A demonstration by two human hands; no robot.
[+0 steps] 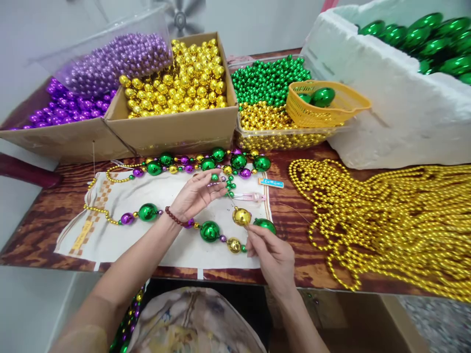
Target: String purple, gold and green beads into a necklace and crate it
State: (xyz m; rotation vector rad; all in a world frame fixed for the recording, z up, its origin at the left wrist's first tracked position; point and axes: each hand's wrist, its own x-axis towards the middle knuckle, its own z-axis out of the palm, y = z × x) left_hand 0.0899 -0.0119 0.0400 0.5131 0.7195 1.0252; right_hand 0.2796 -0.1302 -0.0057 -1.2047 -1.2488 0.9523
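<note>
My left hand [195, 195] hovers over a white cloth [110, 230], its fingers pinched on a thin needle or thread with small green and purple beads near the tips. A large gold bead [242, 216] hangs on that thread between my hands. My right hand [270, 255] is closed on the thread just below the gold bead, with a large green bead [265, 224] next to its fingers. A partly strung necklace [209, 231] of green, gold and purple beads curves across the cloth.
At the back stand boxes of purple beads [73, 98], gold beads [176, 81] and small green and gold beads [268, 93]. A yellow basket [327, 105] and a white foam box [397, 93] hold large green beads. Gold bead strands [397, 220] are heaped at right.
</note>
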